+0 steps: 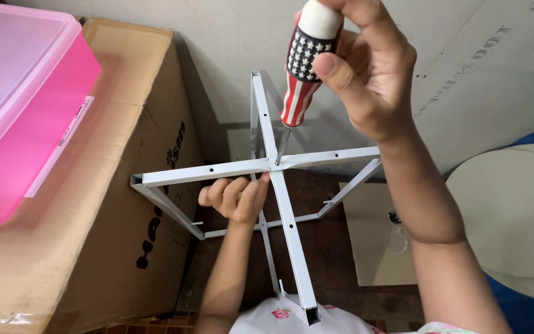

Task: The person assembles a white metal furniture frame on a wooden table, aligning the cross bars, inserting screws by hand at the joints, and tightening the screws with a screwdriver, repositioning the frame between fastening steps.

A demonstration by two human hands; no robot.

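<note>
Now r hand (366, 74) grips screwdriver (307, 68), l hand (236, 198) under frame (208, 173)

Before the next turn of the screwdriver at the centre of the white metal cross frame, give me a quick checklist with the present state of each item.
1. Tip of the screwdriver with the star-and-stripe handle at the crossing of the white metal cross frame: ok.
2. Right hand wrapped around the handle top: ok.
3. Left hand under the crossing, touching the bar from below: ok.
4. Tip seated in a screw head: cannot tell, too small.
5. Shaft square to the bars: not ok, it leans.
6. Brown cardboard box apart from the frame's left end: cannot tell.
</note>
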